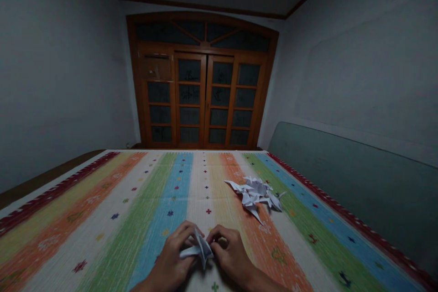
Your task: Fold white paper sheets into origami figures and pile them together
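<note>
Near the front of the table, my left hand [174, 255] grips a folded white paper crane [199, 251] from its left side, fingers over the top and thumb underneath. Pointed flaps of the paper stick up and down between the two hands. My right hand [231, 248] pinches the crane's right edge between thumb and forefinger, its other fingers curled. Farther off to the right lies a small pile of folded white paper cranes [255, 195], heaped together with wings and points sticking out.
A striped, multicoloured cloth [157, 219] covers the table. Along the right side stands a pale green padded backrest [342, 173]. Wooden doors with glass panes [205, 100] close off the far end, with white walls on both sides.
</note>
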`<action>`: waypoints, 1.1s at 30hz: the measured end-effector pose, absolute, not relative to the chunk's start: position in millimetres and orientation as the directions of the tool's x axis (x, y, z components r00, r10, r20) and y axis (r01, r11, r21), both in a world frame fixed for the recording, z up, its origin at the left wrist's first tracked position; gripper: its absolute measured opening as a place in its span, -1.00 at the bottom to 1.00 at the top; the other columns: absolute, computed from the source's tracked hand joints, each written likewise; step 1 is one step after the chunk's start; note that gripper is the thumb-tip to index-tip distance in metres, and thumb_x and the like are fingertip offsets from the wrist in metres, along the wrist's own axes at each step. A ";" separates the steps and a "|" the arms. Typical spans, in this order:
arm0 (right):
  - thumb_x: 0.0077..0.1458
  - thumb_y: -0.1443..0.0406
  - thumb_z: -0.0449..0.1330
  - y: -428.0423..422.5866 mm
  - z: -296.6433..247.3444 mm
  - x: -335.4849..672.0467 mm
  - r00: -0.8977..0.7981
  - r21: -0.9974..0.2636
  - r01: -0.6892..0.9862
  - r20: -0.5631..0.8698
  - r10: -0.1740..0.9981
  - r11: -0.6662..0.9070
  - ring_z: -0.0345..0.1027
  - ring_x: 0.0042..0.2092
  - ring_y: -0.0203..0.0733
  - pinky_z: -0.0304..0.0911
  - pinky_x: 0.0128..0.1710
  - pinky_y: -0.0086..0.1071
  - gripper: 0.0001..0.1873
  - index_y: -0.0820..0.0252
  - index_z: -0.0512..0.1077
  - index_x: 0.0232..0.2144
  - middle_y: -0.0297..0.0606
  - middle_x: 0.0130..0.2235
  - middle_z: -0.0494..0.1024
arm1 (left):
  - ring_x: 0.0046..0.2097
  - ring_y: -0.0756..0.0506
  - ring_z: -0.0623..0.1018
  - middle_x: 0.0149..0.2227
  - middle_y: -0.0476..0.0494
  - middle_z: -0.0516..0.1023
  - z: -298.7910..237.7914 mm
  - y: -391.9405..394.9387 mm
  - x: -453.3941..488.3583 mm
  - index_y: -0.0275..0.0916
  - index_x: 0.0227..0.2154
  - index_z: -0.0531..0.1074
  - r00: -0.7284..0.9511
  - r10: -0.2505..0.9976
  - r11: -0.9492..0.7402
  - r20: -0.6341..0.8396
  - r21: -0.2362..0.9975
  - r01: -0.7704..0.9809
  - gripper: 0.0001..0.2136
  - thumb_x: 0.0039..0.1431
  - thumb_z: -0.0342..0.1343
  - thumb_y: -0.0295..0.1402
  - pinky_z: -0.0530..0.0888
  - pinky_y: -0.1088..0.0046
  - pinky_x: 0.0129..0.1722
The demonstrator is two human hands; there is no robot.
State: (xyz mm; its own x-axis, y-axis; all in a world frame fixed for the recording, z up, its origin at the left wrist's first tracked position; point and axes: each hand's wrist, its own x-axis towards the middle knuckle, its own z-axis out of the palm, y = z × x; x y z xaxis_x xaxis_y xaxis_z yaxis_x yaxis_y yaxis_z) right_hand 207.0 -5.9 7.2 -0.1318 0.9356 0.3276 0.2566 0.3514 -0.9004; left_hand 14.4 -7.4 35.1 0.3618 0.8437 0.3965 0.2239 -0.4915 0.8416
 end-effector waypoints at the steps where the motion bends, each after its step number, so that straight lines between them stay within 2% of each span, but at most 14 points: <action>1: -0.10 0.47 0.12 -6.5 7.7 207.4 -0.138 -0.893 0.267 0.338 0.931 0.364 0.48 -0.36 -0.17 0.31 -0.37 -0.43 -0.77 0.18 0.57 -0.47 -0.27 -0.44 0.61 | -0.18 -0.18 0.62 -0.22 -0.14 0.63 34.6 -6.6 14.9 -0.18 -0.30 0.61 0.360 0.851 -0.469 0.382 0.862 0.194 -0.78 -0.01 0.21 -0.56 0.56 0.37 -0.16; 6: -0.01 0.47 0.13 -6.9 9.2 208.7 -0.184 -0.837 0.261 0.445 0.876 0.480 0.55 -0.20 -0.09 0.39 -0.17 -0.34 -0.77 0.17 0.57 -0.38 -0.17 -0.28 0.67 | -0.29 -0.14 0.61 -0.37 -0.10 0.65 27.2 -1.4 15.8 -0.22 -0.36 0.61 0.372 0.868 -0.394 0.329 0.912 0.113 -0.92 0.07 0.25 -0.46 0.55 0.39 -0.20; 10: 0.09 0.44 0.14 -6.6 9.2 209.9 -0.183 -0.784 0.253 0.536 0.824 0.566 0.53 -0.08 -0.04 0.39 -0.05 -0.27 -0.81 0.17 0.54 -0.30 -0.09 -0.15 0.64 | -0.32 -0.13 0.59 -0.39 -0.07 0.63 25.8 0.5 14.7 -0.22 -0.37 0.60 0.352 0.877 -0.384 0.327 0.918 0.102 -0.89 0.00 0.25 -0.49 0.50 0.42 -0.25; 15: 0.19 0.39 0.09 -9.6 4.9 211.7 -0.127 -0.772 0.241 0.576 0.808 0.588 0.53 -0.15 -0.09 0.45 -0.20 -0.35 -0.72 0.16 0.46 -0.06 -0.10 -0.14 0.60 | -0.36 -0.10 0.55 -0.40 -0.06 0.59 28.0 1.1 15.0 -0.23 -0.44 0.59 0.333 0.888 -0.388 0.316 0.905 0.176 -0.85 -0.10 0.17 -0.54 0.42 0.47 -0.34; 21: 0.20 0.43 0.14 -12.1 -4.9 211.0 -0.121 -0.614 0.292 0.737 0.665 0.734 0.54 -0.19 -0.06 0.48 -0.20 -0.32 -0.65 0.11 0.40 0.03 -0.12 -0.19 0.63 | -0.27 -0.15 0.57 -0.31 -0.12 0.65 28.9 -2.7 15.2 -0.20 -0.32 0.63 0.421 0.855 -0.433 0.305 0.866 0.251 -0.78 -0.01 0.14 -0.52 0.41 0.43 -0.25; 26: 0.17 0.51 0.08 -11.5 -8.9 209.1 -0.131 -0.495 0.263 0.832 0.539 0.828 0.47 -0.31 -0.15 0.44 -0.31 -0.38 -0.62 0.07 0.34 -0.01 -0.24 -0.31 0.53 | -0.30 -0.14 0.55 -0.34 -0.10 0.65 26.9 -5.0 14.2 -0.20 -0.33 0.61 0.462 0.825 -0.497 0.327 0.809 0.315 -0.76 -0.05 0.11 -0.53 0.37 0.43 -0.27; 29: 0.12 0.55 0.05 -11.1 -8.0 209.8 -0.163 -0.465 0.253 0.844 0.511 0.848 0.44 -0.32 -0.17 0.41 -0.32 -0.40 -0.60 0.07 0.32 -0.05 -0.27 -0.32 0.49 | -0.28 -0.15 0.55 -0.32 -0.11 0.66 27.5 -5.3 14.3 -0.21 -0.31 0.61 0.470 0.824 -0.497 0.315 0.801 0.334 -0.76 -0.03 0.10 -0.51 0.36 0.42 -0.26; 33: 0.02 0.58 0.05 -10.8 -3.7 212.1 -0.239 -0.420 0.322 0.831 0.502 0.849 0.42 -0.33 -0.16 0.37 -0.34 -0.41 -0.59 0.10 0.36 -0.13 -0.25 -0.33 0.48 | -0.28 -0.15 0.54 -0.33 -0.12 0.65 27.7 -5.6 14.5 -0.21 -0.34 0.59 0.457 0.838 -0.475 0.298 0.811 0.341 -0.80 -0.01 0.10 -0.49 0.37 0.41 -0.26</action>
